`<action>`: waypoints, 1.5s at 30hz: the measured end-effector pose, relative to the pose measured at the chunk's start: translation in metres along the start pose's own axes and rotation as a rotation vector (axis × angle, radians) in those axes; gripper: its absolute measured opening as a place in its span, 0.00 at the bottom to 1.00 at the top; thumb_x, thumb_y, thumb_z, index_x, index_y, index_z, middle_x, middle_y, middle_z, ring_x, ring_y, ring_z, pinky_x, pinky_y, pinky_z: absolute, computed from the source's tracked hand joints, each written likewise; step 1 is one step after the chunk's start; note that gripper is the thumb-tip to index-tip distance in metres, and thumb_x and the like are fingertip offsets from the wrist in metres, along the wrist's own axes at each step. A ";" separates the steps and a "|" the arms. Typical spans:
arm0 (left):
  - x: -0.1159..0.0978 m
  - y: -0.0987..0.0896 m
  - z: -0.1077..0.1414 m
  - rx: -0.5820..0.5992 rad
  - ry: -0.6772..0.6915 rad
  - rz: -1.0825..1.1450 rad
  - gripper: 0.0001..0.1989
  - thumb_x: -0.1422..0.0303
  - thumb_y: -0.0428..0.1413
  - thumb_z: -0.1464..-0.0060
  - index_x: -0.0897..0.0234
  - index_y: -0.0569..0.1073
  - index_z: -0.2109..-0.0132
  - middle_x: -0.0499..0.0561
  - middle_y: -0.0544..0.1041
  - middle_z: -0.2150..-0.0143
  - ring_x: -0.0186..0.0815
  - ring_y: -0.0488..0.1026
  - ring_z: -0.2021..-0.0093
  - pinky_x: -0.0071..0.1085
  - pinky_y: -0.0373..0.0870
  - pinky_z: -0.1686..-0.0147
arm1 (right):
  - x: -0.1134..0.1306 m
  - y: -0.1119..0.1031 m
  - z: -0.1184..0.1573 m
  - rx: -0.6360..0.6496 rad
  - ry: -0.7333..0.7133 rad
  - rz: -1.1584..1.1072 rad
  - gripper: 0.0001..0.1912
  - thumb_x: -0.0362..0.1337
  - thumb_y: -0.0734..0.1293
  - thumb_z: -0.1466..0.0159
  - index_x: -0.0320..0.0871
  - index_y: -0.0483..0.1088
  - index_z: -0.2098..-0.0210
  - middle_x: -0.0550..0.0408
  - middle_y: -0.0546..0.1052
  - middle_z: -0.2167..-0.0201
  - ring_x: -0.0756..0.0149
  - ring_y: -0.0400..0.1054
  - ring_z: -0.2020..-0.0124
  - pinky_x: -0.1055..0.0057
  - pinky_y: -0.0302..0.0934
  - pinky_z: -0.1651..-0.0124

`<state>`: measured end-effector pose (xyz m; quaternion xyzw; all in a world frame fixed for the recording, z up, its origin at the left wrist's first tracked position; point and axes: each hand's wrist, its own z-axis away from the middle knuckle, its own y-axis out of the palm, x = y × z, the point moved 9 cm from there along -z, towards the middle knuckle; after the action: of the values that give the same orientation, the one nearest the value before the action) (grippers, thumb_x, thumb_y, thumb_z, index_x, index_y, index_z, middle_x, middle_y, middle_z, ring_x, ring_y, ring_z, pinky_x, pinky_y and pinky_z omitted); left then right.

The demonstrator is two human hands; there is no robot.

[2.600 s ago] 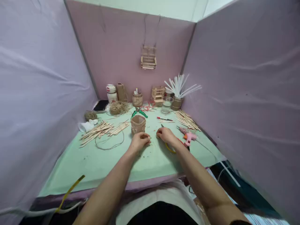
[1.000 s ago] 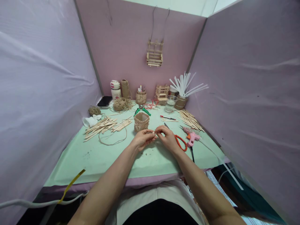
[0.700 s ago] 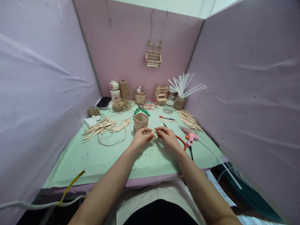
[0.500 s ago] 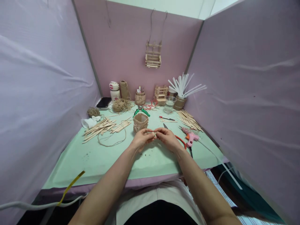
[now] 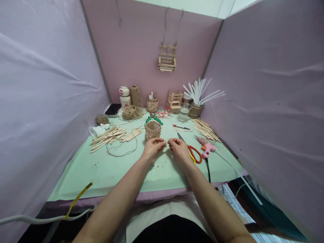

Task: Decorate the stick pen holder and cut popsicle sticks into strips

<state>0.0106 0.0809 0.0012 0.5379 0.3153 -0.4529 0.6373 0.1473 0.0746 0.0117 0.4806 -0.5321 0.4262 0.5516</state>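
Note:
Over the front middle of the table, my left hand (image 5: 153, 148) is closed in a pinch on a tiny pale piece, mostly hidden by the fingertips. A short gap away, my right hand (image 5: 178, 148) pinches too, but what sits in its fingertips is too small to name. Just behind my left hand stands a small woven-looking brown holder (image 5: 153, 131), upright and open at the top. Red-handled scissors (image 5: 196, 154) lie beside my right wrist, partly covered by it. Dark crumbs (image 5: 158, 166) are scattered on the cloth below my hands.
A pink glue gun (image 5: 208, 148) with its cord lies at right. Green-handled pliers (image 5: 154, 119) and a red pen (image 5: 181, 127) lie farther back. Wooden sticks (image 5: 108, 138) and twine (image 5: 130, 113) are at left, more sticks (image 5: 206, 130) at right. A water cup (image 5: 184, 112) stands behind.
My hands have come slightly apart at the fingertips, the right one shifting down a little. More of the scissors' handles now shows. The view has tilted slightly.

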 end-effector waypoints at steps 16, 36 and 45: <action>0.000 0.003 0.002 -0.007 0.000 -0.025 0.16 0.75 0.67 0.60 0.68 0.69 0.66 0.51 0.76 0.74 0.30 0.75 0.73 0.27 0.71 0.68 | 0.002 -0.001 0.001 -0.077 -0.032 0.002 0.10 0.43 0.70 0.51 0.42 0.71 0.75 0.60 0.69 0.82 0.69 0.62 0.79 0.72 0.57 0.74; 0.002 0.007 0.005 0.023 -0.009 -0.026 0.10 0.78 0.62 0.57 0.68 0.72 0.65 0.49 0.75 0.75 0.28 0.74 0.74 0.24 0.70 0.69 | 0.006 -0.007 0.005 0.048 -0.050 0.076 0.15 0.45 0.70 0.49 0.41 0.73 0.66 0.51 0.79 0.70 0.63 0.73 0.69 0.64 0.68 0.63; 0.012 0.007 0.000 0.086 -0.072 -0.021 0.07 0.77 0.62 0.57 0.68 0.74 0.66 0.53 0.77 0.73 0.30 0.75 0.70 0.23 0.72 0.70 | 0.044 -0.087 0.017 -0.188 -0.190 0.638 0.12 0.44 0.63 0.43 0.42 0.73 0.68 0.49 0.79 0.67 0.58 0.71 0.64 0.63 0.61 0.56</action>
<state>0.0220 0.0781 -0.0064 0.5448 0.2783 -0.4918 0.6196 0.2330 0.0411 0.0482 0.2745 -0.7415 0.4798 0.3803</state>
